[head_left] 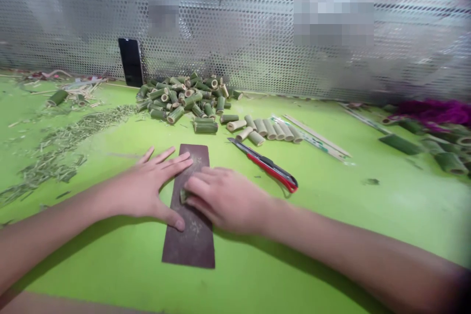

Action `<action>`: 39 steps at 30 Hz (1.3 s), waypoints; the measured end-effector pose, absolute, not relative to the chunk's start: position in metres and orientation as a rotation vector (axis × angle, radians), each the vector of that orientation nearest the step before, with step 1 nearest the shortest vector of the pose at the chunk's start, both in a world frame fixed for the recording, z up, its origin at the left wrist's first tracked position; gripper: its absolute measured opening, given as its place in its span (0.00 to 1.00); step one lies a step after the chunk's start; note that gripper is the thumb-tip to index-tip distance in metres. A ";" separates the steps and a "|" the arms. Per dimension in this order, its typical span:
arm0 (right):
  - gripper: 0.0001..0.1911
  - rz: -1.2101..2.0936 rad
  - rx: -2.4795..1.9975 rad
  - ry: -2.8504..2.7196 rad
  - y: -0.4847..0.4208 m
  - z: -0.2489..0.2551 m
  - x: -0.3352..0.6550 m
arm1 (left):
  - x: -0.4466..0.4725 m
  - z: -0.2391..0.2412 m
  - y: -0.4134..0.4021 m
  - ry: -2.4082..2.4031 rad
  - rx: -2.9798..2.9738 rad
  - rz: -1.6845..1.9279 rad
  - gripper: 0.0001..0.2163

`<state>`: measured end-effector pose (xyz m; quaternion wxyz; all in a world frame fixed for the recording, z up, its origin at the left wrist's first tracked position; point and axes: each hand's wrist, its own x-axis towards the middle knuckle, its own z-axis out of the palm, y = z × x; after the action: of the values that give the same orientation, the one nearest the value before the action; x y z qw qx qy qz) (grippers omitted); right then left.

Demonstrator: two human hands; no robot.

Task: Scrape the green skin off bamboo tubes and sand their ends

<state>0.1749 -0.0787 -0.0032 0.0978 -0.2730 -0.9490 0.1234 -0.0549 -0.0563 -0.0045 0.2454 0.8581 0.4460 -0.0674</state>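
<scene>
A dark brown strip of sandpaper (189, 248) lies flat on the green table, with pale dust patches on it. My left hand (147, 186) is spread open, its fingertips and thumb resting on the strip's left side. My right hand (228, 196) is closed around a short green bamboo piece (183, 196) against the middle of the sandpaper. Only one end of that piece shows; the fingers hide the rest. Just beyond my right hand lies a red and black utility knife (270, 164), blade out and pointing to the far left.
Behind the sandpaper is a heap of cut green bamboo pieces (191, 95), beside a row of peeled pale pieces (275, 130). Green shavings (62, 152) cover the left. A phone (131, 63) leans on the perforated metal panel (235, 24). Thicker bamboo (401, 143) and purple material (434, 112) sit right.
</scene>
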 end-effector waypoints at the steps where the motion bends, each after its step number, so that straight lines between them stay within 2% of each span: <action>1: 0.09 0.290 -0.822 -2.795 -0.076 -0.004 0.178 | -0.055 -0.005 -0.056 1.210 2.355 -0.168 0.61; 5: 0.08 0.111 -0.796 -2.768 -0.066 -0.006 0.187 | -0.057 -0.005 -0.056 1.178 2.368 -0.153 0.60; 11: 0.07 0.371 -0.775 -2.657 -0.078 -0.007 0.180 | -0.055 -0.004 -0.056 1.202 2.323 -0.180 0.60; 20: 0.09 0.365 -1.114 -2.614 -0.083 -0.004 0.176 | -0.052 -0.004 -0.057 1.229 2.321 -0.171 0.61; 23: 0.09 0.410 -0.948 -2.668 -0.081 -0.004 0.177 | -0.050 -0.003 -0.057 1.241 2.308 -0.189 0.61; 26: 0.09 0.319 -1.043 -2.616 -0.079 -0.004 0.177 | -0.049 -0.002 -0.056 1.243 2.310 -0.192 0.61; 29: 0.10 0.359 -0.938 -2.699 -0.077 -0.003 0.176 | -0.050 -0.002 -0.055 1.237 2.315 -0.187 0.61; 32: 0.09 0.199 -1.160 -2.600 -0.075 -0.002 0.175 | -0.051 -0.003 -0.055 1.233 2.312 -0.179 0.61; 35: 0.09 0.338 -0.961 -2.726 -0.075 0.000 0.175 | -0.051 -0.002 -0.055 1.236 2.316 -0.190 0.60; 38: 0.10 0.236 -1.171 -2.640 -0.076 0.003 0.177 | -0.051 -0.001 -0.056 1.257 2.299 -0.196 0.58; 39: 0.09 0.292 -1.104 -2.692 -0.076 0.004 0.178 | -0.050 0.000 -0.057 1.256 2.295 -0.196 0.58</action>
<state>0.1777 -0.0762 0.0039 0.1085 -0.3755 -0.9151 0.0994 -0.0503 -0.0566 -0.0004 0.2561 0.8456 0.4628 -0.0724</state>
